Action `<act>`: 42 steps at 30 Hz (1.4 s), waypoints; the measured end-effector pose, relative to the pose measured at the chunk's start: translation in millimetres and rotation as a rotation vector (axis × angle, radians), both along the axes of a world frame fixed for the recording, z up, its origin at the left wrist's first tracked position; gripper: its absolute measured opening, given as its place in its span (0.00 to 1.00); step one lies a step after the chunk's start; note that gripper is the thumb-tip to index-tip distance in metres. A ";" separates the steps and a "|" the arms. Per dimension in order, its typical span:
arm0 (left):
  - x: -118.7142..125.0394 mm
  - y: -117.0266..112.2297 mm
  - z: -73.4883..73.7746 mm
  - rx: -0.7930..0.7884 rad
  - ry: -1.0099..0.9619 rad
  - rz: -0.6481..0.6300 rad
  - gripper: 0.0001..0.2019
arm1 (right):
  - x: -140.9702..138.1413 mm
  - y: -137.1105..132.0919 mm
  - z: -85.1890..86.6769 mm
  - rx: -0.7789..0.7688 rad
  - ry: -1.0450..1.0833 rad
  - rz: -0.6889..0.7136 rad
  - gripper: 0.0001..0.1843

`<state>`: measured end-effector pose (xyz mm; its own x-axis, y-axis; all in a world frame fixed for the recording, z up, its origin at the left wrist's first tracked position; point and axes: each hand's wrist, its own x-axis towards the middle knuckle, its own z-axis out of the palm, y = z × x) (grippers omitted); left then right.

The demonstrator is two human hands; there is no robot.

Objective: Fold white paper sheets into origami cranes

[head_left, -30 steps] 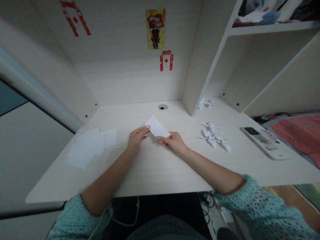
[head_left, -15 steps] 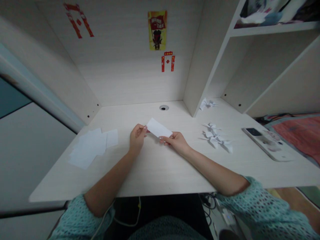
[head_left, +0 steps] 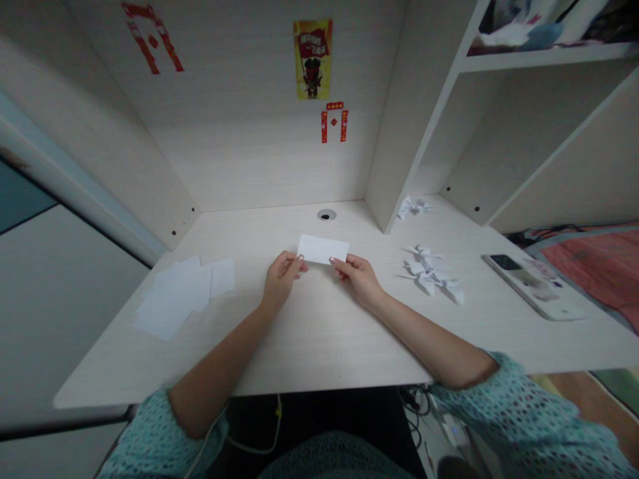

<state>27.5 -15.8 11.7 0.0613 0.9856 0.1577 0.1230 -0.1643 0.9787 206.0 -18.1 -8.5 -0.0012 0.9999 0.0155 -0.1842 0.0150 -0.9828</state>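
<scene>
A white rectangle of folded paper (head_left: 323, 249) is held up over the middle of the desk, its long side running nearly level. My left hand (head_left: 283, 276) pinches its lower left corner between thumb and fingers. At the lower right corner, my right hand (head_left: 360, 278) grips it the same way, thumb on the near face. Loose square sheets of white paper (head_left: 174, 296) lie overlapping to the left of my left hand. Several folded paper cranes (head_left: 428, 271) sit in a cluster to the right of my right hand.
More folded white paper pieces (head_left: 414, 207) lie behind the upright divider (head_left: 399, 166). A phone in a patterned case (head_left: 532, 286) rests at the right, near a red cloth (head_left: 594, 263). A round cable hole (head_left: 327, 215) is set at the desk's back. Cables hang below the front edge.
The folded paper has turned from a slant to nearly level. My left hand has shifted slightly right and my right hand has risen a little, both still gripping it.
</scene>
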 end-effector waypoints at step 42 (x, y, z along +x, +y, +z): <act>-1.6 5.4 -3.6 -0.278 0.002 -0.052 0.18 | 12.5 10.8 -5.1 0.004 -0.149 0.122 0.24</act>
<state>25.9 -10.4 8.1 0.1126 0.9866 -0.1181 0.1237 0.1040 0.9869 218.4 -7.3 -13.6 -0.1248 0.9921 0.0098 -0.0373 0.0052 -0.9993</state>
